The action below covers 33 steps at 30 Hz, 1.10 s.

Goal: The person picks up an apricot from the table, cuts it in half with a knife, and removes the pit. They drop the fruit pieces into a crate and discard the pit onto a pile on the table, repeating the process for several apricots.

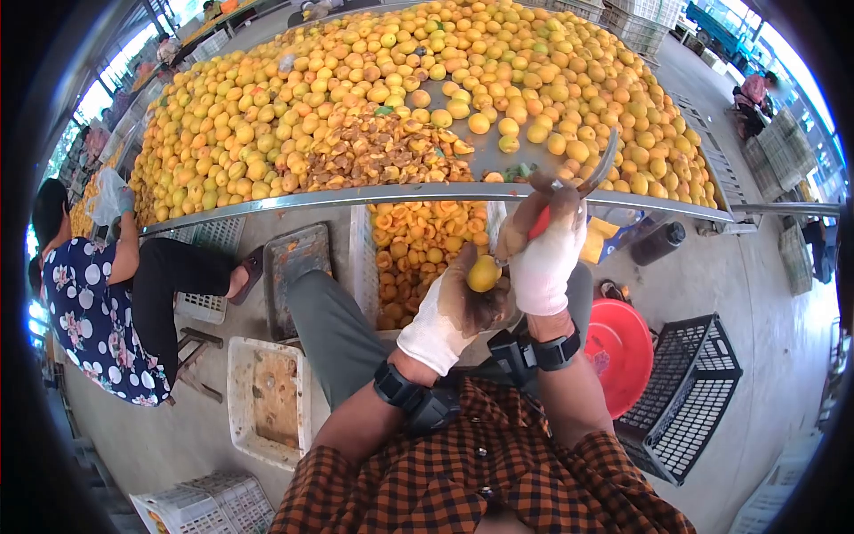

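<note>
My left hand [460,307], in a white glove with brown-stained fingers, is closed round a yellow apricot [484,274]. Just above and to its right, my right hand [544,249] wears a similar glove and grips a hand tool with a red part [539,222]. A curved, pale metal piece [605,165] of this tool sticks up beyond the knuckles. The tool's lower end is close to the apricot, partly hidden by my fingers. Below both hands, a white crate [365,267] holds many split orange apricots [418,254].
Whole apricots [267,133] are heaped on a metal-edged table [427,192], beside a pile of apricot pieces and pits [382,151]. A red basin [620,356] and black crate [680,400] stand right; a white tray [267,400] lies left. Another person [98,303] sits at far left.
</note>
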Motion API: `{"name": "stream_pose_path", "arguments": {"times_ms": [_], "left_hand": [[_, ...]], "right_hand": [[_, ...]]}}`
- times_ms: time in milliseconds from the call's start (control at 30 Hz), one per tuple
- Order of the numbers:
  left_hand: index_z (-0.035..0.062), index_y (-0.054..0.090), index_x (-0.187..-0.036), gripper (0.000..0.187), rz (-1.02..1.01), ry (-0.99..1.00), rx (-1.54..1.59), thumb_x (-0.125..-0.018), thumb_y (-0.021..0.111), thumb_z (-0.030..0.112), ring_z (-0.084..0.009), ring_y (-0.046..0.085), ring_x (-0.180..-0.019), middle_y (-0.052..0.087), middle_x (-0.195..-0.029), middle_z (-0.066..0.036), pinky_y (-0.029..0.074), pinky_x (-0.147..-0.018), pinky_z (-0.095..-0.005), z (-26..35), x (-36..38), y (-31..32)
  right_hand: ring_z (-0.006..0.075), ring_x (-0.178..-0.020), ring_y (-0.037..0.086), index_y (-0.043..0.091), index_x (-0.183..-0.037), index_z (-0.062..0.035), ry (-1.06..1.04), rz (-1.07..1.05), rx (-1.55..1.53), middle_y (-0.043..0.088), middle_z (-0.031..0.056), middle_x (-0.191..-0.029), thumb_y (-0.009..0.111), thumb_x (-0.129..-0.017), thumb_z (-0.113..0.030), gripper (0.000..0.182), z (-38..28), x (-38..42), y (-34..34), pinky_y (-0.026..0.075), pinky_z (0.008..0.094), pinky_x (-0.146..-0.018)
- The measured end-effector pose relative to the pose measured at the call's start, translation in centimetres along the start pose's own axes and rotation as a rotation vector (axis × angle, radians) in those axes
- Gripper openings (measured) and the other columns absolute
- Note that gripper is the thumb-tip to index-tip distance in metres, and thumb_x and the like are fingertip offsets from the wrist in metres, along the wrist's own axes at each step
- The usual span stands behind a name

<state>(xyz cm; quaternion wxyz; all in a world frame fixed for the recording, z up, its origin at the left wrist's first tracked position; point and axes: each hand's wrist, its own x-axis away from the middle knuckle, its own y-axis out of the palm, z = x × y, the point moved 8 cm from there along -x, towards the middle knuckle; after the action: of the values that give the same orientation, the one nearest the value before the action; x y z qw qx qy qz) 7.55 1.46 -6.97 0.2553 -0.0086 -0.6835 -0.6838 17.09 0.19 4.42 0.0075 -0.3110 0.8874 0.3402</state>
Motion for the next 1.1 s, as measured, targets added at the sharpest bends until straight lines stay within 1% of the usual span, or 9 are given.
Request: {"name": "stream_pose_path", "arguments": {"times_ms": [200, 267, 400, 467, 700, 800, 967, 1067, 1100], "left_hand": [[0.0075, 0.049, -0.096, 0.038, 0.070, 0.086, 0.035, -0.094, 0.044, 0.045, -0.0167, 0.054, -0.062, 0.055, -0.080, -0.007, 0.045, -0.050, -0.0271, 0.3, 0.7, 0.7], [0.0084, 0.050, -0.098, 0.036, 0.140, 0.234, -0.060, -0.092, 0.049, 0.044, -0.0175, 0.054, -0.060, 0.055, -0.077, -0.008, 0.045, -0.050, -0.0280, 1.2, 1.3, 1.2], [0.0047, 0.050, -0.108, 0.040, -0.025, 0.275, -0.147, -0.092, 0.050, 0.041, -0.0173, 0.056, -0.069, 0.055, -0.088, -0.006, 0.049, -0.060, -0.0264, 2.0, 1.4, 1.6], [0.0041, 0.050, -0.112, 0.039, -0.025, 0.219, -0.444, -0.091, 0.054, 0.036, -0.0184, 0.058, -0.073, 0.056, -0.092, -0.006, 0.050, -0.061, -0.0284, 2.8, 2.5, 2.5], [0.0037, 0.048, -0.117, 0.029, -0.026, 0.261, -0.613, -0.094, 0.051, 0.021, -0.0200, 0.060, -0.082, 0.057, -0.101, -0.008, 0.055, -0.065, -0.0314, 4.9, 1.3, 2.3], [0.0037, 0.048, -0.117, 0.029, 0.006, 0.409, -0.800, -0.093, 0.051, 0.019, -0.0197, 0.061, -0.087, 0.057, -0.103, -0.009, 0.056, -0.067, -0.0324, 6.0, 1.6, 3.6], [0.0030, 0.048, -0.118, 0.031, 0.112, 0.443, -0.659, -0.092, 0.051, 0.019, -0.0181, 0.060, -0.091, 0.056, -0.107, -0.009, 0.056, -0.071, -0.0326, 6.7, -0.2, 1.4], [0.0019, 0.048, -0.118, 0.031, 0.222, 0.489, -0.616, -0.092, 0.049, 0.020, -0.0184, 0.060, -0.092, 0.058, -0.105, -0.007, 0.055, -0.072, -0.0319, 7.4, -1.2, -0.8], [0.0033, 0.052, -0.110, 0.026, 0.255, 0.518, -0.819, -0.092, 0.049, 0.023, -0.0173, 0.060, -0.084, 0.059, -0.096, -0.008, 0.053, -0.062, -0.0333, 8.5, -1.9, -2.0]], "right_hand": [[0.0083, -0.036, 0.026, 0.050, -0.097, -0.0031, 0.243, 0.016, -0.216, 0.037, -0.0016, -0.053, 0.043, -0.094, -0.043, 0.041, 2.0, -0.1, 0.4, 0.021, 0.0260, -0.035], [0.0092, -0.036, 0.025, 0.050, -0.097, -0.0037, 0.329, 0.057, -0.360, 0.035, -0.0017, -0.052, 0.042, -0.094, -0.047, 0.044, 3.3, -0.4, 0.2, 0.020, 0.0265, -0.035], [0.0092, -0.036, 0.023, 0.050, -0.099, -0.0047, 0.411, 0.063, -0.413, 0.034, -0.0025, -0.053, 0.043, -0.093, -0.050, 0.047, 4.7, -1.8, 0.0, 0.018, 0.0264, -0.035], [0.0088, -0.037, 0.023, 0.050, -0.100, -0.0049, 0.476, 0.032, -0.456, 0.035, -0.0026, -0.053, 0.043, -0.093, -0.051, 0.047, 5.3, -1.7, 0.3, 0.018, 0.0262, -0.036], [0.0065, -0.037, 0.021, 0.050, -0.105, -0.0019, 0.547, -0.206, -0.185, 0.027, -0.0045, -0.053, 0.048, -0.092, -0.047, 0.047, 6.3, -0.8, 2.3, 0.018, 0.0237, -0.036], [0.0063, -0.036, 0.019, 0.050, -0.104, -0.0019, 0.493, 0.007, -0.294, 0.027, -0.0051, -0.053, 0.049, -0.092, -0.046, 0.045, 6.8, -1.4, 1.1, 0.017, 0.0240, -0.035], [0.0053, -0.037, 0.025, 0.052, -0.098, -0.0033, 0.444, -0.116, -0.212, 0.032, -0.0049, -0.054, 0.053, -0.092, -0.030, 0.027, 7.6, -0.9, 1.7, 0.022, 0.0233, -0.037], [0.0053, -0.053, 0.042, 0.059, -0.088, -0.0020, 0.313, -0.065, 0.085, 0.048, -0.0037, -0.062, 0.056, -0.089, -0.016, 0.014, 8.6, -1.3, 0.5, 0.033, 0.0225, -0.048], [0.0051, -0.061, 0.044, 0.060, -0.088, -0.0012, 0.140, -0.130, 0.296, 0.051, -0.0042, -0.067, 0.059, -0.088, -0.015, 0.014, 8.4, -0.8, 0.9, 0.035, 0.0223, -0.052]]}}
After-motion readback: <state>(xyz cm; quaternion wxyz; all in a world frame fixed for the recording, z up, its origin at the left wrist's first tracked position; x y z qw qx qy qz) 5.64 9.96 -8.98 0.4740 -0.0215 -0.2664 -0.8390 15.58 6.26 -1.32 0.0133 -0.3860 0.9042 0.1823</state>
